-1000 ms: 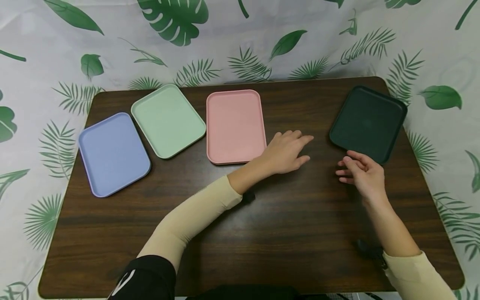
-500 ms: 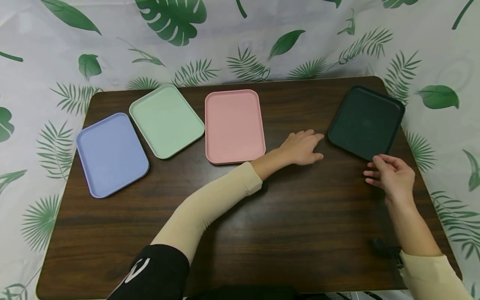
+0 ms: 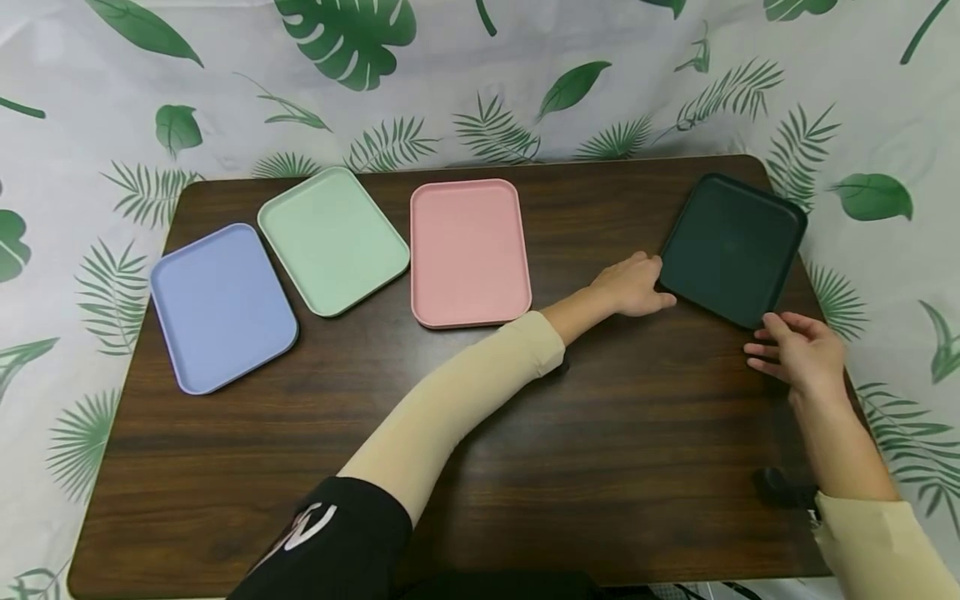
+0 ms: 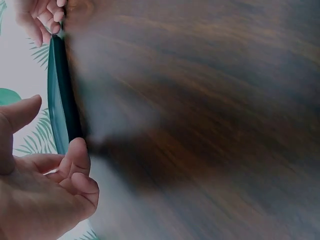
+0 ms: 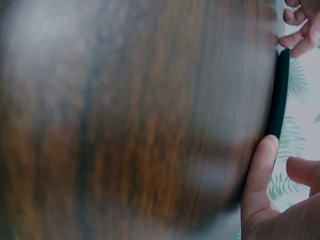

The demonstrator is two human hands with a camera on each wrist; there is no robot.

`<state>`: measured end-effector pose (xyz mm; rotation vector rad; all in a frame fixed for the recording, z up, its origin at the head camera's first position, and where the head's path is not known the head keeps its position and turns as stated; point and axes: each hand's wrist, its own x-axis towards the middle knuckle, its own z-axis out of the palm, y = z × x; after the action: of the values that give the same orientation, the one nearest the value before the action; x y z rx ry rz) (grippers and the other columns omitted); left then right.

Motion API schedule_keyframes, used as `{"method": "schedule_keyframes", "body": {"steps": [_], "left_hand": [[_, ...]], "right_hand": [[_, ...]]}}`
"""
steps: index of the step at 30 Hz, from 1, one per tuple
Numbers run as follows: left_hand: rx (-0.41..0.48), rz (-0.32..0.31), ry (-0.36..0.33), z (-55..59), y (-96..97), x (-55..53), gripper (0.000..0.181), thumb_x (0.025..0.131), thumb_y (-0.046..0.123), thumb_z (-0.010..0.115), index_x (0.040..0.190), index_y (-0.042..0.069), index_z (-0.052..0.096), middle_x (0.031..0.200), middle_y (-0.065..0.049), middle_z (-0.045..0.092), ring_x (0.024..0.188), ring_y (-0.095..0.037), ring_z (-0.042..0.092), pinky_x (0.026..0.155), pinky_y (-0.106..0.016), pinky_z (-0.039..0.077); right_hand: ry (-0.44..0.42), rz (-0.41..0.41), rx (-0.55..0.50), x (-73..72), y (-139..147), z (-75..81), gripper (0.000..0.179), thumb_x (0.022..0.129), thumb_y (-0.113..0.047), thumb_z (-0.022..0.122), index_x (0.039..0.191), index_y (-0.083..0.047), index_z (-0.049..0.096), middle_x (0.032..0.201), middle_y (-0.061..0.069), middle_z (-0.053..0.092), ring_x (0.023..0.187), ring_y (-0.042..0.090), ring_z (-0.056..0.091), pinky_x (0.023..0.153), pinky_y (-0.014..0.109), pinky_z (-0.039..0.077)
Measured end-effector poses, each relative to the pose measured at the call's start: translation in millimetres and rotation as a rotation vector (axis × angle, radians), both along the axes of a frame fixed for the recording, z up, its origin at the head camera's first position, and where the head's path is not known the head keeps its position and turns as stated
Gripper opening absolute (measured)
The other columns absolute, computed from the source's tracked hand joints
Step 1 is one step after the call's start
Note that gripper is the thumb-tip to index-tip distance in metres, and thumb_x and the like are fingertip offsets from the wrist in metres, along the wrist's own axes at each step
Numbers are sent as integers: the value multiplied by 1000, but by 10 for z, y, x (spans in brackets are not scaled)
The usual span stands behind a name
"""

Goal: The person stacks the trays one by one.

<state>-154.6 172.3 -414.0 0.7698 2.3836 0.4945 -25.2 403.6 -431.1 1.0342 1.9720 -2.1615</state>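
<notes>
A dark green tray (image 3: 731,246) lies at the table's far right, set at an angle. At its near left corner is my left hand (image 3: 633,285), fingertips touching the edge and thumb held apart. My right hand (image 3: 806,354) is at the near right corner, where its fingertips touch the edge. In the left wrist view, bent fingers (image 4: 77,160) meet the tray's rim (image 4: 65,100), while the thumb stands away from it. From the right wrist view, one finger (image 5: 265,155) rests against the tray's dark edge (image 5: 280,95); the thumb is apart.
On the brown table (image 3: 570,500) lie a pink tray (image 3: 471,250), a light green tray (image 3: 333,242) and a blue tray (image 3: 223,308), spread across the left and middle. A leaf-patterned cloth (image 3: 570,50) hangs behind the table. My left forearm crosses the table's middle.
My left hand has moved right from beside the pink tray to the dark green tray. The right hand has shifted right along its near side. The dark green tray seems slightly turned.
</notes>
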Motion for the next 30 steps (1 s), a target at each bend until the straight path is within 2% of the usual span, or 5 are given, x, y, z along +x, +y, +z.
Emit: {"method": "schedule_keyframes", "body": {"steps": [4,16,20,25,30], "left_hand": [[-2,29,-14,-8,61,5,76,95,54,55,156,18,27,152,6,32,126,-9,45,98,-25,40],[18,48,-11,-78,68,-50,70,96,54,53,153,19,34,140,7,41,113,-9,51,89,-26,44],[20,59,13,-92,96,-49,61,96,52,55,146,20,44,131,7,46,106,-8,52,84,-26,45],[14,102,62,-117,145,-30,48,94,50,60,133,22,53,122,9,52,108,-7,52,90,-26,43],[53,193,106,-156,159,-15,30,95,45,62,111,20,59,96,8,58,82,-7,56,71,-24,46]], "right_hand": [[-21,49,12,-15,37,-18,86,92,-23,68,157,-5,14,77,-3,68,62,15,70,55,30,56],[-57,105,78,-56,76,-57,85,93,-20,68,156,-4,13,76,-9,68,61,13,69,53,29,55],[-57,87,65,-58,73,-62,85,93,-19,68,156,-4,14,76,-8,68,61,13,69,53,28,55],[-41,61,38,-47,74,-69,83,92,-16,69,155,-3,16,75,-6,69,61,13,70,53,28,55],[-13,42,-2,-34,71,-78,83,91,-13,70,155,-2,17,77,-6,70,63,13,70,54,28,55]]}}
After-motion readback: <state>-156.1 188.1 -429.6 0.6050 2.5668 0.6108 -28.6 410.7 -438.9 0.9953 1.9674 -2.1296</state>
